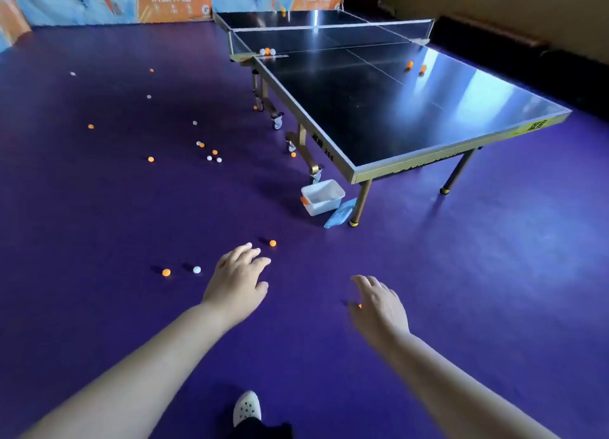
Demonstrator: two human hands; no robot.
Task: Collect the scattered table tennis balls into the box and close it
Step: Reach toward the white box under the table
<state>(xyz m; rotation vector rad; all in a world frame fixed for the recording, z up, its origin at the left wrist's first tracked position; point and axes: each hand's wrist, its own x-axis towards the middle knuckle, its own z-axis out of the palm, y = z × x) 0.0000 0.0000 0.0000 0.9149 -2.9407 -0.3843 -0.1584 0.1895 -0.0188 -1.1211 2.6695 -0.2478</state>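
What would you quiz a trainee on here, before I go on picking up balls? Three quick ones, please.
1. True or false: the white box near the table leg already has its lid on.
2. Where is the blue lid? A) up on the tabletop B) on the floor beside the box, against the table leg C) inside the box
3. Fill in: the ball peeking out beside the right hand is ____ in colour.
Key: 1 false; 2 B; 3 orange.
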